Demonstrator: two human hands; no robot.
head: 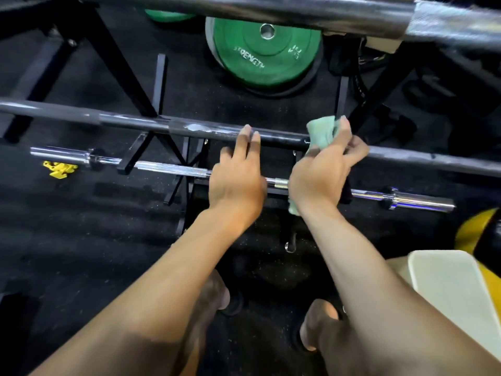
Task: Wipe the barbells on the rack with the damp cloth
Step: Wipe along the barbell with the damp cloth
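Observation:
A dark barbell crosses the view on the black rack, with a pale scuffed patch near its middle. My right hand holds a light green cloth pressed around this bar. My left hand lies beside it, two straight fingers resting on top of the same bar. Below it a chrome barbell passes under both hands, its sleeve ends showing left and right. A third, thick barbell runs across the top, close to the camera.
A green weight plate lies on the black rubber floor behind the rack. A yellow clip sits on the floor at left. A yellow and black ball and a white slab are at right. My feet stand below.

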